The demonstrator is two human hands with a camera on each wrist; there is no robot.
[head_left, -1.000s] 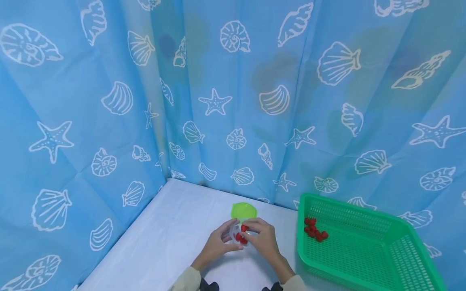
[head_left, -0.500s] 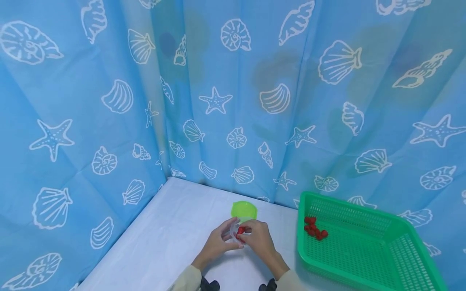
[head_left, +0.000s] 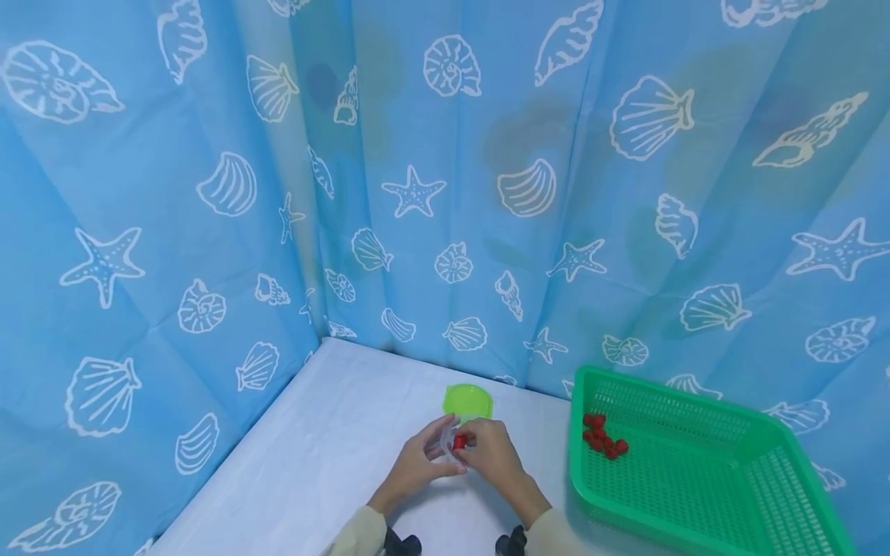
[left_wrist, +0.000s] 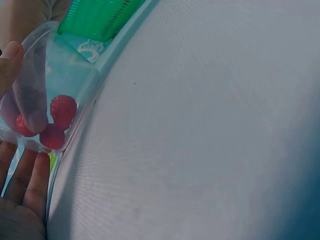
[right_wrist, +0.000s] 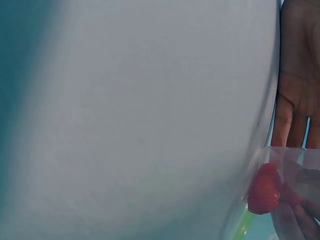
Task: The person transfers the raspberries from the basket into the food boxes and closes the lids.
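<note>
My left hand [head_left: 415,463] holds a clear plastic container [left_wrist: 80,75] between its thumb and fingers, low over the white table. Three red strawberries show through the wall in the left wrist view, one of them a strawberry [left_wrist: 63,112] resting near the edge. My right hand [head_left: 492,455] reaches into the container. Its fingers pinch a red strawberry [head_left: 460,442], partly hidden by the hand. Seen from the right wrist, a strawberry [right_wrist: 265,187] lies against the clear wall. Just behind the hands lies a bright green lid [head_left: 467,401].
To the right stands a green perforated basket [head_left: 695,533] with several red strawberries [head_left: 603,435] in its left corner. A blue shell-patterned curtain [head_left: 417,255] rises behind and to the left of the white table [head_left: 313,455].
My right hand has moved a little left and down into the container with its strawberry. The left hand keeps holding the container in nearly the same place. Basket and lid have not moved.
</note>
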